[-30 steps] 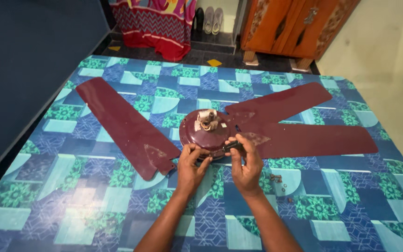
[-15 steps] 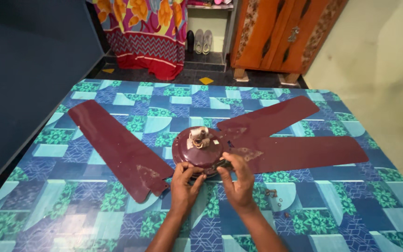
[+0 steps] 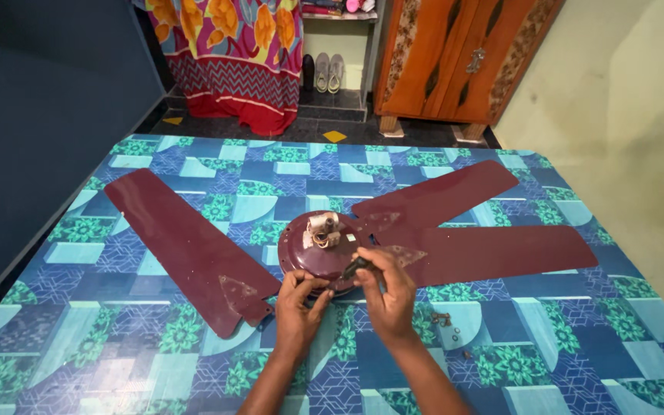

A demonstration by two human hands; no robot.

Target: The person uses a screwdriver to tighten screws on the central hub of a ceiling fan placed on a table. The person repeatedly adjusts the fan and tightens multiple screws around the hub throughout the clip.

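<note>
A maroon ceiling fan lies on a blue and green patterned mat [image 3: 117, 346]. Its round motor housing [image 3: 309, 250] sits in the middle with a pale metal fitting [image 3: 323, 229] on top. One blade [image 3: 182, 242] stretches to the left, apart from the housing. Two blades [image 3: 455, 223] reach to the right from the housing. My left hand [image 3: 299, 307] grips the near rim of the housing. My right hand [image 3: 388, 288] holds a small dark tool [image 3: 353, 267] against the housing's right edge.
Several small screws and washers [image 3: 443, 319] lie on the mat right of my right hand. Beyond the mat are a bright patterned cloth [image 3: 224, 58], a pair of shoes [image 3: 326, 73] and an orange wooden cupboard [image 3: 463, 58]. A dark wall runs along the left.
The view has tilted up, so the fan sits lower in the frame. My right hand has shifted slightly right along the housing rim with the tool; my left hand stays on the near rim.
</note>
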